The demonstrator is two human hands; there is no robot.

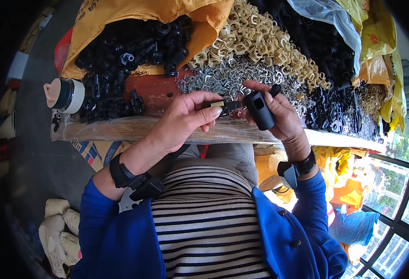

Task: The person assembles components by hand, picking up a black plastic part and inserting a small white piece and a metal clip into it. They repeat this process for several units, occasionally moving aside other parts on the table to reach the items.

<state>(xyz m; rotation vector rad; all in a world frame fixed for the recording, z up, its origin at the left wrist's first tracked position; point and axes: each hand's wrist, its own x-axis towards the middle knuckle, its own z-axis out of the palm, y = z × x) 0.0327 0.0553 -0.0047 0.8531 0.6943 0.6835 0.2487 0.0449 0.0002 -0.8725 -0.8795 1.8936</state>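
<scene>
Above the table's near edge, my left hand (pixel 181 116) pinches a small black plastic part with a beige piece on it (pixel 217 104) between thumb and fingers. Facing it, my right hand (pixel 284 115) is closed round a black tubular plastic housing (pixel 261 114) that has a small rectangular opening and a rounded stub at its upper end. A narrow dark tip of the left part points at the housing; whether the two touch I cannot tell. Behind my hands lies a heap of small shiny metal clips (pixel 241 76).
Beige plastic rings (pixel 255 35) are piled at the back. Black fittings (pixel 139 49) spill from an orange sack (pixel 116 11) at left, near a white jar with a dark band (pixel 76 96). Small black pieces (pixel 325 109) lie at right. The wooden table edge (pixel 144 129) runs before me.
</scene>
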